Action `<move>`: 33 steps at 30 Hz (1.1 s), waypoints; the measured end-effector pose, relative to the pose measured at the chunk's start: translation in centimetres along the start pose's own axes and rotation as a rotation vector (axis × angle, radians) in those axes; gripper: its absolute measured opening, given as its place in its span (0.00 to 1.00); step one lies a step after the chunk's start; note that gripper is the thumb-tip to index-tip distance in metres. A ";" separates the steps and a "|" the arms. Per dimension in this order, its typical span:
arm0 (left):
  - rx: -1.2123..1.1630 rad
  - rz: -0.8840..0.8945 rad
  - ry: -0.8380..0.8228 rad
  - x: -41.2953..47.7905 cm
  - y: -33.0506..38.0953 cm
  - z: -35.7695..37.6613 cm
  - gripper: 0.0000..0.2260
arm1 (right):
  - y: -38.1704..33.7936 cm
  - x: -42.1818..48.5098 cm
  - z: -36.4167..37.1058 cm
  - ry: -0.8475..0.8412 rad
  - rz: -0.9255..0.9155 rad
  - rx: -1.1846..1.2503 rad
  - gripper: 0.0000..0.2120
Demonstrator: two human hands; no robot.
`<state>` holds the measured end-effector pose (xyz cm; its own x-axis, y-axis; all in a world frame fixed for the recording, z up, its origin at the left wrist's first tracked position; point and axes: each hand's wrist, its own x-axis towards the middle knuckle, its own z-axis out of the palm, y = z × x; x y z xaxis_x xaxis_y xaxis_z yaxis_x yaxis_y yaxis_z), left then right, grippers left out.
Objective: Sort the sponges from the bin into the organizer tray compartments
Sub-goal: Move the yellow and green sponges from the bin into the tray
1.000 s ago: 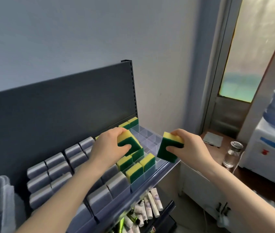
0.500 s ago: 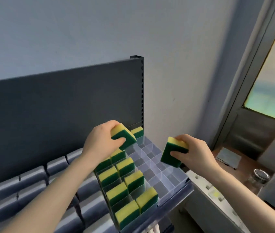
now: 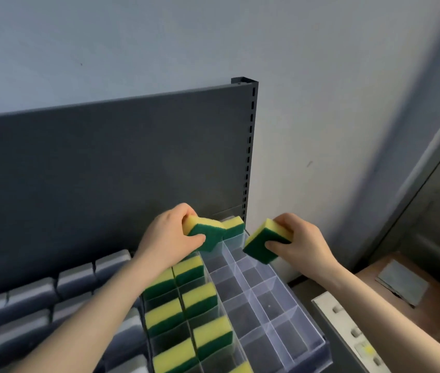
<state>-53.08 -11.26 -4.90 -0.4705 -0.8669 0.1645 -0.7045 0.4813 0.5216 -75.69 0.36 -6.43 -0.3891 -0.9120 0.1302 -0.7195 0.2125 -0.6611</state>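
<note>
A clear plastic organizer tray with a grid of compartments lies on the shelf. Its two left columns hold several yellow-and-green sponges standing on edge, and another sponge sits at the tray's far end. My left hand grips a yellow-and-green sponge above the far left compartments. Over the far right corner, my right hand grips a second sponge, tilted with its green side down. The bin is out of view.
Rows of grey sponges fill the shelf left of the tray. A dark metal back panel with a slotted upright rises behind. At the right stand a white appliance top and a wooden surface.
The view has tilted down and closed in on the tray. Both hands, each still holding its sponge, have shifted toward the tray's far end.
</note>
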 end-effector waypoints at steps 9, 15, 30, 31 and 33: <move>0.053 -0.169 0.051 -0.8 1.4 1.9 0.13 | 2.2 4.4 1.8 -0.114 -0.077 0.135 0.14; 0.148 -0.198 0.031 -0.6 3.1 3.5 0.13 | 3.5 5.7 3.0 -0.148 -0.082 0.200 0.15; 0.333 -0.131 -0.209 0.6 4.2 5.9 0.17 | 3.1 7.3 2.5 -0.384 -0.379 -0.182 0.19; 0.333 -0.123 -0.234 0.7 4.2 5.9 0.19 | 2.8 7.5 2.5 -0.414 -0.396 -0.222 0.18; 0.341 -0.112 -0.281 1.1 4.4 6.0 0.22 | 2.1 8.0 2.4 -0.475 -0.445 -0.318 0.14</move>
<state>-59.86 -9.34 -7.43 -0.4741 -0.8700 -0.1353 -0.8719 0.4424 0.2101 -78.90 -7.30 -8.51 0.2199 -0.9744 -0.0462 -0.9120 -0.1885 -0.3643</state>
